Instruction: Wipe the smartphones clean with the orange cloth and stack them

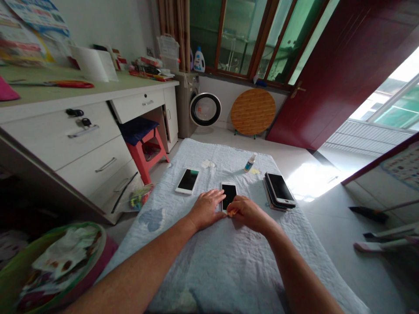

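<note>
A white smartphone (229,190) with a dark screen lies face up on the cloth-covered table in front of me. My left hand (207,208) rests along its left edge, fingers stretched out and thumb near the bottom corner. At its lower right, my right hand (245,212) pinches a small orange cloth (232,212) against the phone; most of the cloth is hidden by the fingers. Another white smartphone (188,180) lies to the left. To the right sits a stack of smartphones (279,190). A small spray bottle (250,162) stands farther back.
A pale blue quilted cloth (196,261) covers the table. On the left are a white desk (91,139) with drawers, a red stool (147,148) and a full waste bin (104,248). Behind stand a washing machine (187,102) with its door open and a round wooden board (253,111).
</note>
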Motion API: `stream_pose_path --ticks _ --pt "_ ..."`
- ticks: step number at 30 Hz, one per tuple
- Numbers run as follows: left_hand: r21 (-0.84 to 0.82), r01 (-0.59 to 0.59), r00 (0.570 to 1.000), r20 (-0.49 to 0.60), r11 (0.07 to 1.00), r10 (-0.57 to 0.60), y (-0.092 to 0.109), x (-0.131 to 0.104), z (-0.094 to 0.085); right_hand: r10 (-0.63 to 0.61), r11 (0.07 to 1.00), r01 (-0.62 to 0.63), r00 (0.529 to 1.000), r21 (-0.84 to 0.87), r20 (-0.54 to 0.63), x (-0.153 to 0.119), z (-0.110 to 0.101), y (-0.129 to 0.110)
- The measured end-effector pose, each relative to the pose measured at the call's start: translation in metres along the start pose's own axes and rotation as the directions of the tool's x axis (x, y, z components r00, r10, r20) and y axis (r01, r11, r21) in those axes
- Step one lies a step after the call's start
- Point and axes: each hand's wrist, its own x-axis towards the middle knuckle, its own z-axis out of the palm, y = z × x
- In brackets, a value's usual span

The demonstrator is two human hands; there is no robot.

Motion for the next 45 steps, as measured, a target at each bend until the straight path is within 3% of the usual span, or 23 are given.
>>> stream_pose_path --ticks 5,11,25,29,36,41,45 --pt "0.010 -0.026 0.999 0.035 1.000 0.026 -0.004 0.001 -0.001 0.135 0.989 -0.134 0.991 -0.064 -0.002 -0.017 -0.006 0.010" --pt "0.047 -0.038 0.999 -0.002 0.998 0.038 -0.006 0.004 0.002 0.179 0.973 -0.183 0.983 -0.143 -0.039 -0.019 0.000 0.008" --pt "0.034 -0.037 0.999 -0.002 0.999 0.037 -0.002 0.003 -0.002 0.008 0.964 -0.041 0.992 -0.262 -0.127 0.004 0.030 -0.023" --pt "0.030 -0.055 0.998 -0.007 0.998 0.055 -0.002 0.001 -0.002 0.040 0.972 -0.064 0.993 -0.226 -0.109 0.002 0.025 -0.022" --pt "0.041 -0.055 0.998 -0.017 0.998 0.055 -0.001 -0.001 0.000 0.137 0.981 -0.146 0.988 -0.128 -0.074 -0.013 0.008 0.001" --pt "0.055 -0.031 0.997 -0.062 0.998 0.035 0.001 0.001 0.005 0.211 0.962 -0.225 0.972 -0.153 -0.103 -0.019 -0.006 0.011" --pt "0.055 -0.032 0.996 -0.081 0.998 0.036 0.002 0.002 0.006 0.141 0.983 -0.159 0.974 -0.093 -0.175 -0.015 -0.005 0.006"
